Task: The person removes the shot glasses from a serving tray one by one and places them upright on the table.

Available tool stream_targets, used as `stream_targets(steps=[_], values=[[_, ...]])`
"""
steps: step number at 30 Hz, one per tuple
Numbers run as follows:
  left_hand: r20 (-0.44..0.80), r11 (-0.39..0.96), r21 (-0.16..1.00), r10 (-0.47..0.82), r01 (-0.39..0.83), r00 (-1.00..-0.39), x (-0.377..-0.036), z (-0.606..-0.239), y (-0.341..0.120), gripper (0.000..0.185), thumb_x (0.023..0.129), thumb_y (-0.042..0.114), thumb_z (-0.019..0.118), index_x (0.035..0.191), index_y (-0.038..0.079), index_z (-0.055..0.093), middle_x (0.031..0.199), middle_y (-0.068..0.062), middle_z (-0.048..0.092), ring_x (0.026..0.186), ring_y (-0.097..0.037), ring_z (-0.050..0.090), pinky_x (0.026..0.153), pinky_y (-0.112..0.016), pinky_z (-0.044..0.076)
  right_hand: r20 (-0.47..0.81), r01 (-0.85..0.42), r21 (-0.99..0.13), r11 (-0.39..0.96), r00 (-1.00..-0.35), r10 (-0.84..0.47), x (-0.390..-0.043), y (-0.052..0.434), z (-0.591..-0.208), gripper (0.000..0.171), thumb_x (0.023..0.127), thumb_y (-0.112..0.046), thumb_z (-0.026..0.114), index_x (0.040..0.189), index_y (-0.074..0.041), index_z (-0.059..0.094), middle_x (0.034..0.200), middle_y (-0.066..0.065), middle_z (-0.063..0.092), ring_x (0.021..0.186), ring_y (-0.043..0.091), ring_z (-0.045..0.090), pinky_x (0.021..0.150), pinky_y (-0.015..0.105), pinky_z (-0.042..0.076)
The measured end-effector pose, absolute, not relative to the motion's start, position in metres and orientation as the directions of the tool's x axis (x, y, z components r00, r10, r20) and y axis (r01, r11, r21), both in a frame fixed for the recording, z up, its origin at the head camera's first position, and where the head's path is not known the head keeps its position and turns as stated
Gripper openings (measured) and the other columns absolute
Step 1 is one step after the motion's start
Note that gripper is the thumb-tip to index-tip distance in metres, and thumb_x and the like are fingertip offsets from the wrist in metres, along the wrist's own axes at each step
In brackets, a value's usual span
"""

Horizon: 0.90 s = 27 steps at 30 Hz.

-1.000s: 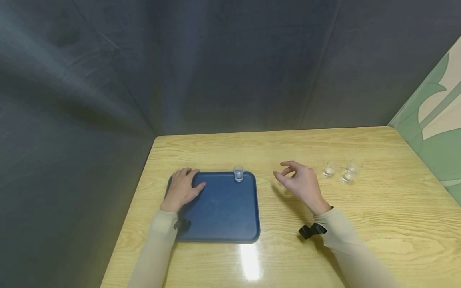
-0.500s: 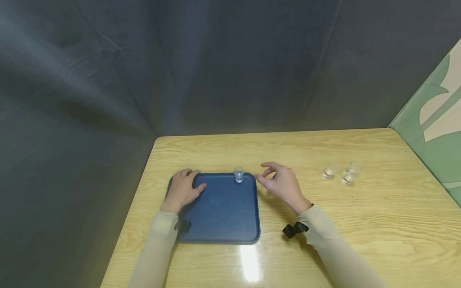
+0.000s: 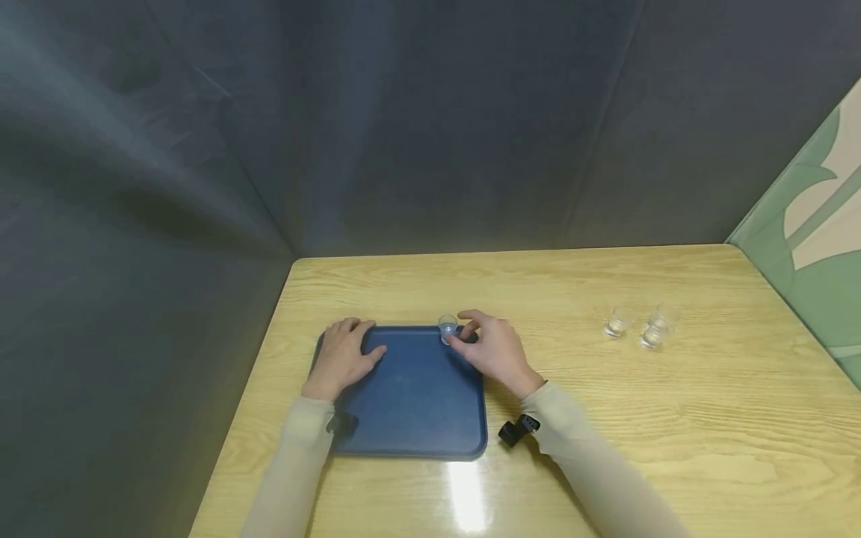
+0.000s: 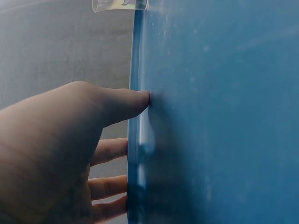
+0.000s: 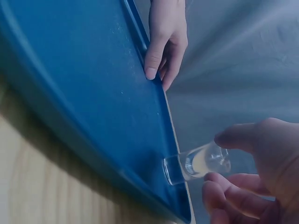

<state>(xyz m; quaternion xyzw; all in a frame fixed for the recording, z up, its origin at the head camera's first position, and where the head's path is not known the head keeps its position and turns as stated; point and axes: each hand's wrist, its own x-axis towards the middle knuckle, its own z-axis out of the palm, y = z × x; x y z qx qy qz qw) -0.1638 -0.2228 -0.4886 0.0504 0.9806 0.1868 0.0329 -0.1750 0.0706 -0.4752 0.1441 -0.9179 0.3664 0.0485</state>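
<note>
A clear shot glass (image 3: 447,327) stands upright at the far right corner of a blue tray (image 3: 410,403). My right hand (image 3: 494,350) is at its right side, thumb and fingertips on either side of the glass near its rim, as the right wrist view also shows. My left hand (image 3: 341,359) grips the tray at its far left corner. In the left wrist view, the thumb (image 4: 124,103) lies over the rim on the inside while the other fingers sit against the outer side.
Further right on the wooden table (image 3: 673,418) stand another shot glass (image 3: 616,324) and a close pair of shot glasses (image 3: 655,329). A dark curtain (image 3: 457,149) rises behind the table and along its left side. A green patterned panel (image 3: 807,209) borders the right.
My right hand has moved left from the bare table to the shot glass on the tray and taken its rim between thumb and fingers. The left hand has stayed on the tray.
</note>
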Motion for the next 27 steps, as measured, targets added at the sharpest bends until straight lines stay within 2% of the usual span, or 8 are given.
stream_targets(steps=[6, 10, 22, 27], values=[[-0.072, 0.928, 0.369, 0.089, 0.057, -0.993, -0.1618, -0.4865, -0.2211, 0.066, 0.103, 0.046, 0.065, 0.157, 0.010, 0.052, 0.161, -0.025, 0.046, 0.153, -0.047, 0.038, 0.132, -0.064, 0.022, 0.203, -0.289, -0.645, 0.708, -0.957, -0.207, -0.1770, 0.0608, -0.4779, 0.047, 0.092, -0.038, 0.083, 0.129, -0.009, 0.074, 0.093, 0.000, 0.080, 0.065, 0.010, 0.063, 0.061, 0.032, 0.054], [-0.077, 0.929, 0.366, 0.085, 0.051, -0.993, -0.1620, -0.4855, -0.2204, 0.066, 0.103, 0.045, 0.065, 0.158, 0.010, 0.052, 0.162, -0.024, 0.046, 0.154, -0.047, 0.037, 0.132, -0.064, 0.022, 0.205, -0.285, -0.646, 0.708, -0.958, -0.198, -0.1781, 0.0588, -0.4796, 0.044, 0.092, -0.038, 0.083, 0.125, -0.011, 0.076, 0.092, -0.001, 0.081, 0.071, 0.013, 0.069, 0.065, 0.034, 0.057], [-0.062, 0.925, 0.373, 0.099, 0.069, -0.993, -0.1639, -0.4866, -0.2210, 0.065, 0.103, 0.044, 0.066, 0.156, 0.010, 0.053, 0.161, -0.025, 0.047, 0.152, -0.048, 0.039, 0.131, -0.064, 0.024, 0.215, -0.260, -0.672, 0.693, -0.964, -0.153, -0.1781, 0.0618, -0.4811, 0.042, 0.089, -0.039, 0.085, 0.120, -0.012, 0.079, 0.092, -0.002, 0.080, 0.058, 0.007, 0.056, 0.052, 0.026, 0.045], [-0.061, 0.927, 0.369, 0.103, 0.073, -0.993, -0.1645, -0.4867, -0.2217, 0.065, 0.103, 0.044, 0.066, 0.156, 0.009, 0.053, 0.160, -0.025, 0.047, 0.152, -0.048, 0.039, 0.131, -0.064, 0.024, 0.210, -0.234, -0.708, 0.667, -0.971, -0.118, -0.1772, 0.0654, -0.4788, 0.043, 0.088, -0.038, 0.086, 0.120, -0.010, 0.079, 0.094, 0.001, 0.080, 0.056, 0.006, 0.056, 0.048, 0.023, 0.040]])
